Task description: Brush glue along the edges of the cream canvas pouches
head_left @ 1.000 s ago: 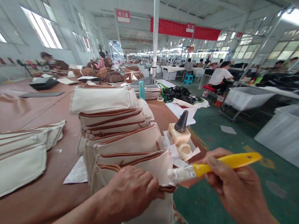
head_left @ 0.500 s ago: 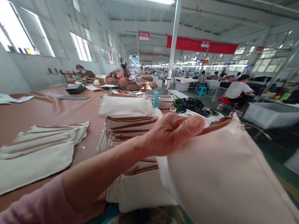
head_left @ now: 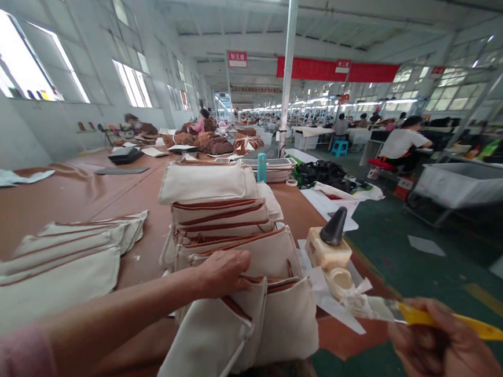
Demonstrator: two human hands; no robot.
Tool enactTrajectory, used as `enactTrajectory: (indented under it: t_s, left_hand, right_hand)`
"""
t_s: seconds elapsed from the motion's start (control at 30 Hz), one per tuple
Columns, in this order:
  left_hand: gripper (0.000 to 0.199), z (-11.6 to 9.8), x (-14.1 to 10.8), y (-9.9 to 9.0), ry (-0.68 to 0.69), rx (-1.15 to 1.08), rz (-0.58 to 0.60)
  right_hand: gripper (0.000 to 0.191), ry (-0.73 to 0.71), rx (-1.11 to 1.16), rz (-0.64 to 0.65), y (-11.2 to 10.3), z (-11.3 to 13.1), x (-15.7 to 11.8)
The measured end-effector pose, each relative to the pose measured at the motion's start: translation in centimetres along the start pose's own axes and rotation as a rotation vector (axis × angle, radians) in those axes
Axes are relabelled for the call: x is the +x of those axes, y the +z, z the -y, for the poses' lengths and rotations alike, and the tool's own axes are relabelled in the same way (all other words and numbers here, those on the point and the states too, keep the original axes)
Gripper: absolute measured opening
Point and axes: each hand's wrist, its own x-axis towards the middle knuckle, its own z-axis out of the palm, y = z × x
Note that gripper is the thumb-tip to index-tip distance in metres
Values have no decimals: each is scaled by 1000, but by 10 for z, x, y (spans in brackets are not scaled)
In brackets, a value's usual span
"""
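Brown table (head_left: 140, 194), canvas pouches (head_left: 230, 233) between both hands, glue bottle (head_left: 329, 247) beside them.

A row of pouches (head_left: 272, 253) runs front to back along a worktable (head_left: 133, 194), with a fanned-out set of pouches (head_left: 66, 272) to its left and a bottle (head_left: 261, 167) near its far end. At right, a container (head_left: 327, 254) topped by a cone (head_left: 334, 227) sits beside paper (head_left: 325, 302), a brush (head_left: 392, 311) in front. Across the floor (head_left: 388, 225), farther right, a bin (head_left: 473, 185) stands before a seated person (head_left: 401, 143).
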Motion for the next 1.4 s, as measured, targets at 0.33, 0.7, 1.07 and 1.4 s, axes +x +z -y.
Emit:
enactTrajectory:
  t_s: [0.33,0.7,1.07,1.4]
  left_hand:
    - [29,-25,-3,39,-72,29,-114]
    - [38,-51,-30,65,17,92,-177]
    - [35,-100,9,107,71,4,146]
    - [26,-50,-16,54,186,-646,216]
  right_hand:
    - [33,-28,-64,103,23,-61,-8]
    - [32,-21,-22,114,21,-60,-13]
    - [29,-24,-25,67,3,-59,-17]
    - [33,63,-79,130,-13,-65,-27]
